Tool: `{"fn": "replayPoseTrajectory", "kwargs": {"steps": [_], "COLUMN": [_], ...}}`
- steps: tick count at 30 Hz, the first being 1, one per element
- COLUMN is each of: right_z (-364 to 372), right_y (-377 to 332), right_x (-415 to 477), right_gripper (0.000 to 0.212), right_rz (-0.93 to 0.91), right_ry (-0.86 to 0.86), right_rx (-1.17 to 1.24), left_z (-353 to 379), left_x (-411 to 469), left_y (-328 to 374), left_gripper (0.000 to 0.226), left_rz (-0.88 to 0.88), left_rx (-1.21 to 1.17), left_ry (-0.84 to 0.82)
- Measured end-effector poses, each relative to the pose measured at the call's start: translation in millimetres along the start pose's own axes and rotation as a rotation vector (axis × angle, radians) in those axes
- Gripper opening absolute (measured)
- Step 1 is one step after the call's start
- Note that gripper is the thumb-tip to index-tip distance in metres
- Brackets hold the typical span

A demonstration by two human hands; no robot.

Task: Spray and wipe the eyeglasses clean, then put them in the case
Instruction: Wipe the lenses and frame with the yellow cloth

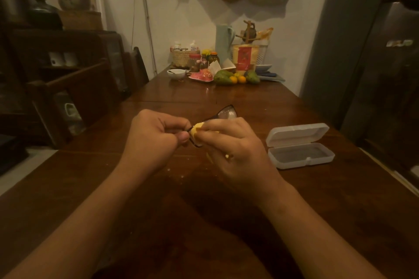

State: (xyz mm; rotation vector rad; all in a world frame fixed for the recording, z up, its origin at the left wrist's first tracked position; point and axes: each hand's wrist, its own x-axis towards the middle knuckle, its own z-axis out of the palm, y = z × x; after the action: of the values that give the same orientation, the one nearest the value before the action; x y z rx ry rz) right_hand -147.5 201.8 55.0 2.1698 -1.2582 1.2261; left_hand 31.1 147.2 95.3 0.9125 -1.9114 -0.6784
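— Left side first. What's it doing?
— My left hand (156,133) is curled, thumb and fingertips pinching the near end of the eyeglasses (226,113). That's my anchor, so the frame doesn't twist while I rub.
— Where are the glasses exactly?
— Held up between both hands, above the table (158,188) and not touching it. The far lens sticks out beyond my knuckles; the near lens is hidden.
— Hidden by what?
— The yellow cloth (196,132). My right hand (235,147) has its fingers closed on it, with the cloth folded over the near lens, so I'd say this is the wiping step. The cloth sits between skin and glass, so no fresh fingerprints.
— Spray bottle?
— Can't see one.
— And further right?
— The case (299,145) lies on the table with its lid swung back, well apart from my hands but on my right side — probably left there for an easy drop-in. It looks empty inside, though the dim light makes that hard to call.
— Progress?
— My guess is mid-wipe. The glasses aren't in the case yet.
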Motion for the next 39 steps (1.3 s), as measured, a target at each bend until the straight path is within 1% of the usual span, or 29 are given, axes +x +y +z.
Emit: {"fn": "replayPoseTrajectory", "kwargs": {"steps": [3,7,9,11,15,18,23,27,29,31,35,39], "right_z": [-2.8,-7.0,-8.0,-7.1,-5.4,-7.3,-6.9,-4.3,-5.4,-7.4,-8.9,-6.4], "right_y": [2.8,5.0,3.3,1.3,0.0,3.9,4.9,2.2,3.4,5.6,5.9,3.8], "right_x": [-0.3,-1.0,-0.4,-0.2,0.1,0.7,1.6,1.3,1.1,1.2,2.1,2.2], "right_gripper": [0.028,0.024,0.027,0.034,0.037,0.035,0.036,0.038,0.038,0.038,0.035,0.035], "right_rz": [-0.041,0.021,0.058,0.065,0.004,-0.026,0.059,0.023,-0.013,-0.011,0.029,-0.001], "right_ry": [-0.026,0.097,0.124,0.113,0.065,0.078,0.126,0.066,0.037,0.047,0.107,0.076], "right_rx": [0.016,0.042,0.068,0.074,0.029,-0.008,-0.051,-0.034,-0.026,-0.031,-0.023,-0.009], "left_z": [-1.1,-3.8,-4.2,-4.4,-5.0,-3.9,0.3,-2.0,-3.1,-2.7,-1.5,-2.8], "left_x": [0.2,0.2,-0.1,-0.6,-0.3,0.1,-1.4,-1.7,-1.3,-1.4,-2.9,-3.0], "left_y": [-0.6,-1.8,-0.8,1.6,1.0,-0.3,2.1,1.0,-0.4,-0.1,4.3,4.5], "left_gripper": [0.018,0.034,0.031,0.023,0.021,0.02,0.016,0.017,0.023,0.026,0.018,0.017], "left_rz": [-0.007,0.006,0.02,0.026,0.022,0.014,0.019,0.028,0.036,0.035,0.034,0.038], "left_rx": [-0.005,0.013,0.005,-0.017,-0.057,-0.074,-0.063,-0.036,-0.032,-0.029,-0.041,-0.031], "left_ry": [0.008,0.015,0.016,0.014,0.007,0.0,0.008,0.012,0.008,0.014,0.022,0.014]}}
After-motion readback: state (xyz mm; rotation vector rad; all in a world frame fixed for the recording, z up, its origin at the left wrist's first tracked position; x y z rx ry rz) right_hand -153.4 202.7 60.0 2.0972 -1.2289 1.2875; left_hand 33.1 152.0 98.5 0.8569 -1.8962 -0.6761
